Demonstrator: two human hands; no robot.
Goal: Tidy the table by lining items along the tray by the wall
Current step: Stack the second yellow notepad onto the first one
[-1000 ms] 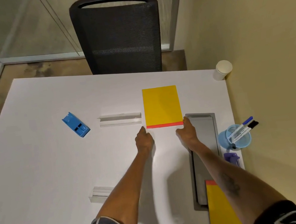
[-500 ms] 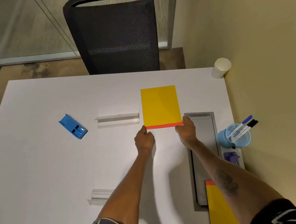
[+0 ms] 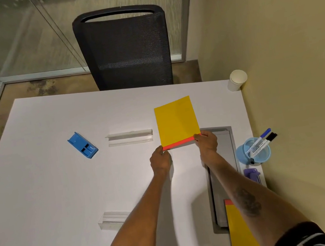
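A yellow notepad [image 3: 176,120] with a red bottom strip is tilted, its near edge lifted off the white table [image 3: 62,190]. My left hand [image 3: 160,161] pinches its near left corner. My right hand [image 3: 206,142] grips its near right corner, over the far end of the grey tray [image 3: 227,144] that runs along the wall side. A second yellow notepad [image 3: 240,235] lies across the tray's near end. My right forearm hides part of the tray.
A blue plastic holder [image 3: 82,145] and two clear acrylic strips [image 3: 130,137] [image 3: 112,218] lie on the table's left and middle. By the wall stand a white paper cup [image 3: 237,80], a blue cup with markers [image 3: 254,151] and a purple item [image 3: 252,174]. A black chair [image 3: 125,48] is opposite.
Both hands went from resting at the notepad's near edge to gripping its corners; the pad has lifted at the near edge and turned slightly clockwise.
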